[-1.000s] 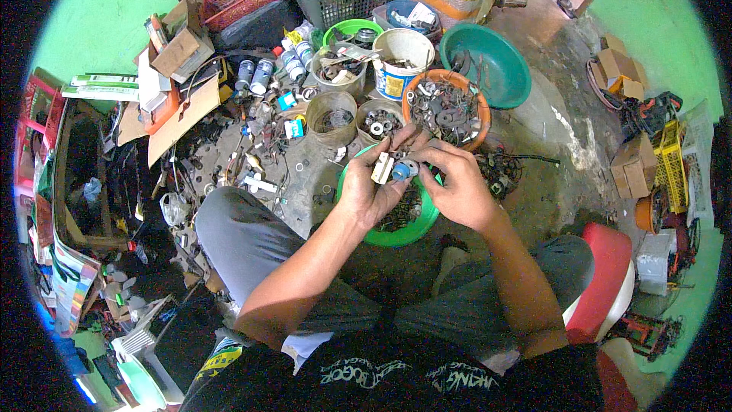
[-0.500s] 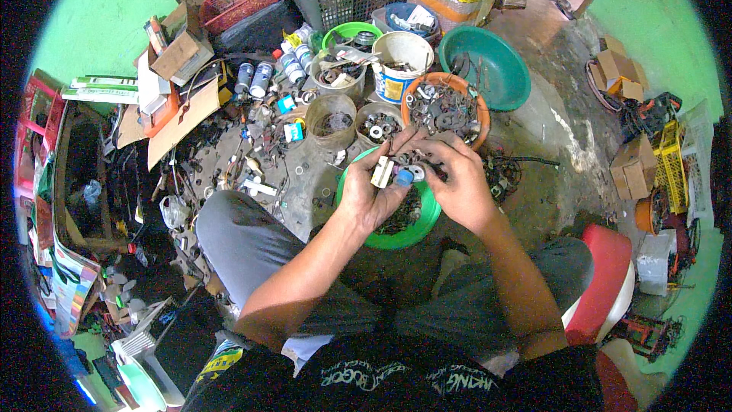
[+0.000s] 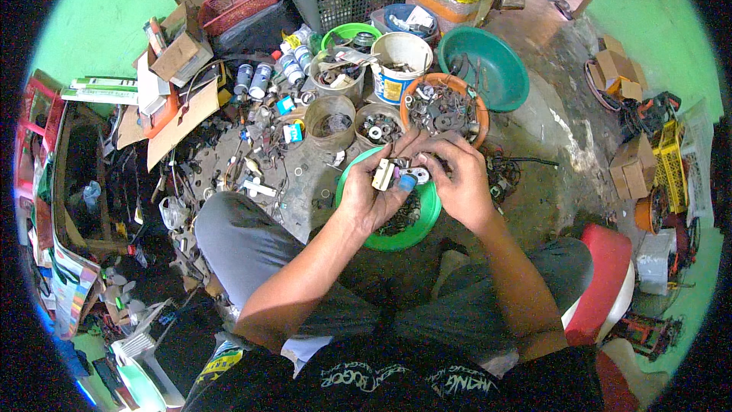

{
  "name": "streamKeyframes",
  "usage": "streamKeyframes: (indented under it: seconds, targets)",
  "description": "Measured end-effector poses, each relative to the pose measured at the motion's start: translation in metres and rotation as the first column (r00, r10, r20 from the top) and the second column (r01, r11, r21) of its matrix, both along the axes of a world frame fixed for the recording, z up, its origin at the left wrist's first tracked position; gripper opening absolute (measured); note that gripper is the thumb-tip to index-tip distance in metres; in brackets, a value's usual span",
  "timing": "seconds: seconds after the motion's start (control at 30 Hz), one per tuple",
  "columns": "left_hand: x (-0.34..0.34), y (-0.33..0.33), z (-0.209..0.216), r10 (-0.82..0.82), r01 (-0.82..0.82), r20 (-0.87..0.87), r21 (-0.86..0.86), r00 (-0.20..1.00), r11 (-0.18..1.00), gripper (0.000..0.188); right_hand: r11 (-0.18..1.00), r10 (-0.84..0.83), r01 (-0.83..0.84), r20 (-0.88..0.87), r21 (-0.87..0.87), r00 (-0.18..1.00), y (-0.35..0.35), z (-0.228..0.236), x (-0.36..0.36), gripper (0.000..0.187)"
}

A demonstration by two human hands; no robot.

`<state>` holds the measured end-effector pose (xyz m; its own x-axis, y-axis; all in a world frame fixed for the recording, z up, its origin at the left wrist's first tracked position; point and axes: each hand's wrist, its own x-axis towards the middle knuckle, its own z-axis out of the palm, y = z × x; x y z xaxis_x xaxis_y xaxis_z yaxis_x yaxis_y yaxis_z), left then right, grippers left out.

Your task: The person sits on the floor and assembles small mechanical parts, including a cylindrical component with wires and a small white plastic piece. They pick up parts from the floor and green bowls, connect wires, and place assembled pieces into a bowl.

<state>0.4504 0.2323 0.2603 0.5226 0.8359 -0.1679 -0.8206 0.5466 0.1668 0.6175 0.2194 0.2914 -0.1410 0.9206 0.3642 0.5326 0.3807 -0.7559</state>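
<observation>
My left hand (image 3: 364, 197) is closed around a small mechanical part with a cream-white block (image 3: 383, 175) on one side and a blue cylindrical piece (image 3: 407, 182) on the other. A round silver metal piece (image 3: 419, 175) shows beside the blue one. The fingers of my right hand (image 3: 462, 185) are curled in and pinch the far right side of the same part; their tips are partly hidden. Both hands are over a bright green basin (image 3: 431, 223) on the floor between my legs, which holds many small dark metal pieces.
Beyond my hands stand an orange basin (image 3: 482, 123) of metal parts, a dark green basin (image 3: 509, 84), a white bucket (image 3: 390, 90) and a cloudy tub (image 3: 329, 128). Spray cans (image 3: 261, 78) and loose parts litter the floor at left. A red-and-white seat (image 3: 602, 282) is at right.
The part has turned slightly in my hands, and more of its round silver piece now shows. The fingers of my right hand have shifted a little; my left hand stays nearly still.
</observation>
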Motion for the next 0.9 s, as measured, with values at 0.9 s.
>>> streamKeyframes:
  seconds: [0.9]
  targets:
    - [-0.005, 0.002, 0.000, 0.103, -0.151, -0.171, -0.292, 0.980, 0.945, 0.044, 0.978, 0.202, -0.196, 0.094, -0.065, 0.975, 0.001, 0.005, 0.007, 0.017]
